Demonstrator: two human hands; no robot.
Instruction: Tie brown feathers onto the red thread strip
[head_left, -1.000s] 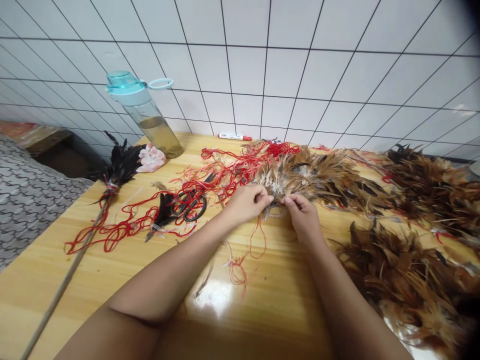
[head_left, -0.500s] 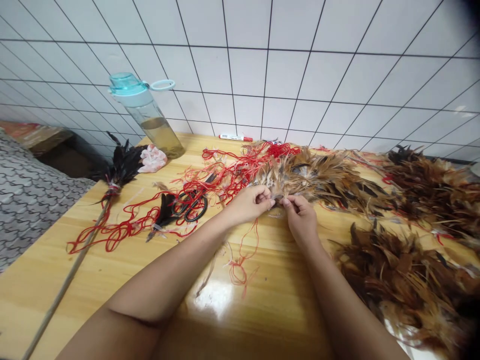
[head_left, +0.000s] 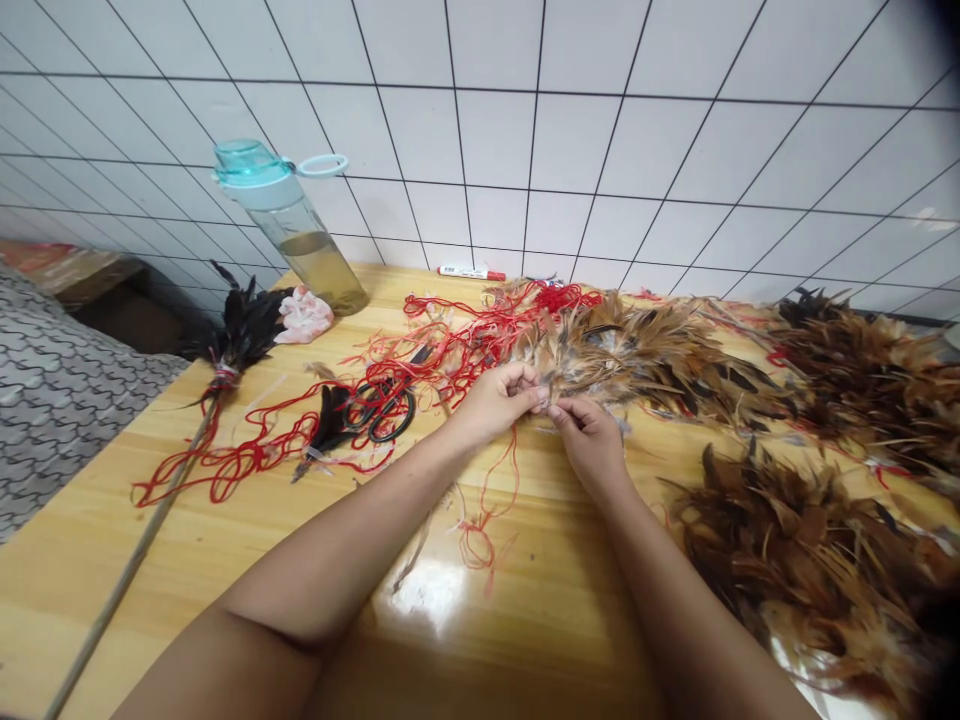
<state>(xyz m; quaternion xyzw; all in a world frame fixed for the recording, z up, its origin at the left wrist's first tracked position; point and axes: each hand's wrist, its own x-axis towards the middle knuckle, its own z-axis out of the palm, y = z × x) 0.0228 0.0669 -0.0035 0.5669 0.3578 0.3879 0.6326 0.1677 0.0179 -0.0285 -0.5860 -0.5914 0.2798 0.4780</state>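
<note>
My left hand (head_left: 501, 402) is closed in a pinch at the near left end of a long bundle of brown feathers (head_left: 652, 350). A small greyish feather (head_left: 546, 381) shows at its fingertips. Just to the right, my right hand (head_left: 589, 440) is pinched too, its thumb and finger meeting the left fingertips. What lies between the right fingers is too small to make out. Thin red string (head_left: 514, 470) runs down from beneath my left hand to a loose tangle on the table. Red cord (head_left: 480, 345) is heaped behind my left hand.
Black-handled scissors (head_left: 390, 410) lie among the cord. At left are a stick (head_left: 142, 560) topped with black feathers (head_left: 244, 325), a crumpled pinkish tissue (head_left: 304, 317) and a water bottle (head_left: 315, 250). A red marker (head_left: 471, 273) lies by the wall. Feather bunches (head_left: 817, 560) fill the right side.
My right hand has shifted a little left, closing the small gap to the left fingertips. The greyish bit that showed between the hands is now mostly covered.
</note>
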